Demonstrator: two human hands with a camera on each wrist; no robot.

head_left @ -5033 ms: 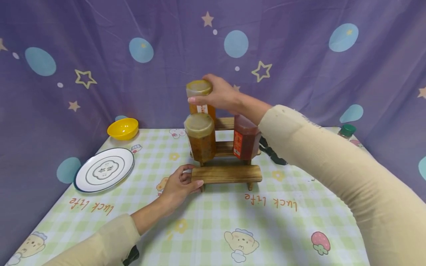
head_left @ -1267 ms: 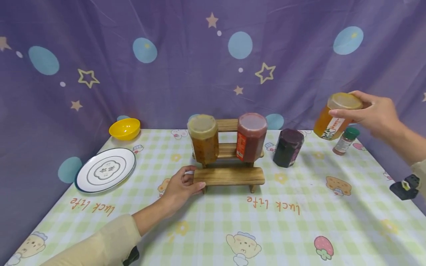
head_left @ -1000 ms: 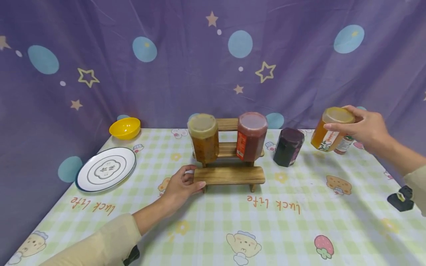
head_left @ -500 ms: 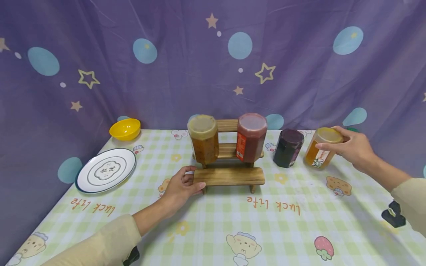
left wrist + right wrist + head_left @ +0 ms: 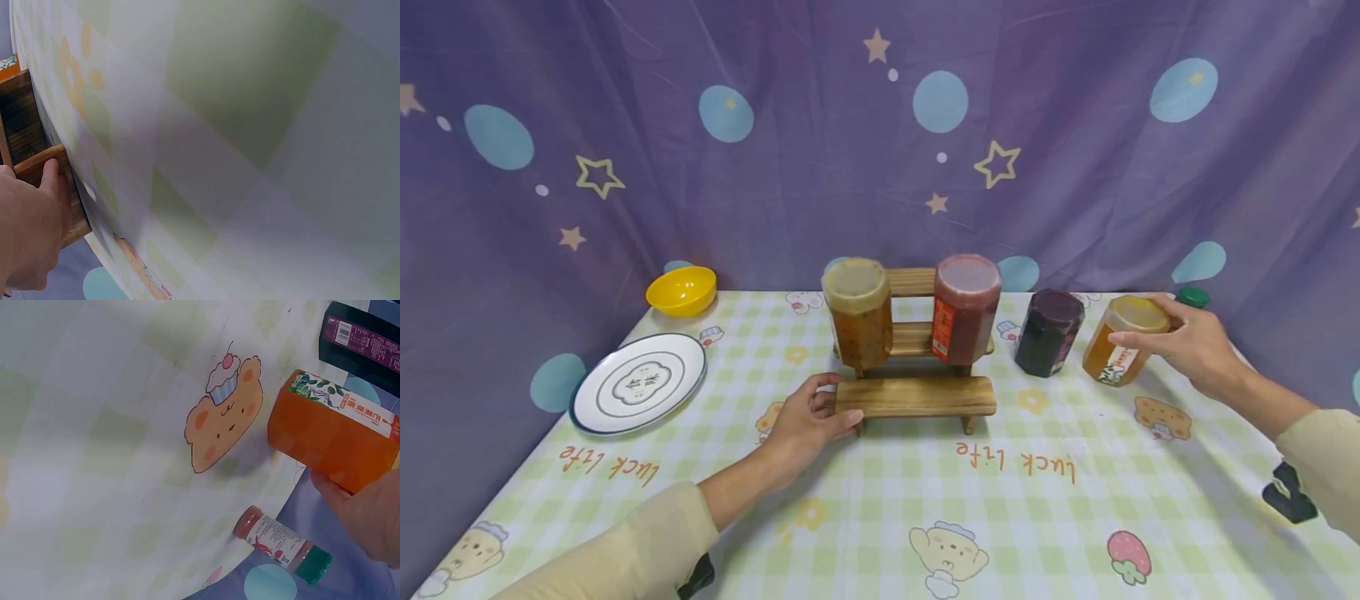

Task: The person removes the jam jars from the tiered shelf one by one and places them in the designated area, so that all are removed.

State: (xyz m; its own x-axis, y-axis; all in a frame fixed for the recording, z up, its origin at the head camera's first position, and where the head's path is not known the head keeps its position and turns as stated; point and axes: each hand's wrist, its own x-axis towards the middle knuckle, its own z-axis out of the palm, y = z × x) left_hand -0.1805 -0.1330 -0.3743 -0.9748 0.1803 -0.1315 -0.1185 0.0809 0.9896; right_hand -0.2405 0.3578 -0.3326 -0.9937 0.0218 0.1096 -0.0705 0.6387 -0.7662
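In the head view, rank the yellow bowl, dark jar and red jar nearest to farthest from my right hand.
1. Dark jar: left of your right hand.
2. Red jar: on the wooden rack.
3. Yellow bowl: far left.

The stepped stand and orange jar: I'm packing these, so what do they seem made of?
Stepped stand: wood, probably varnished; streaky brown grain and a soft sheen show. Orange jar: glass or clear plastic, I can't tell which; orange shows through smooth sides.
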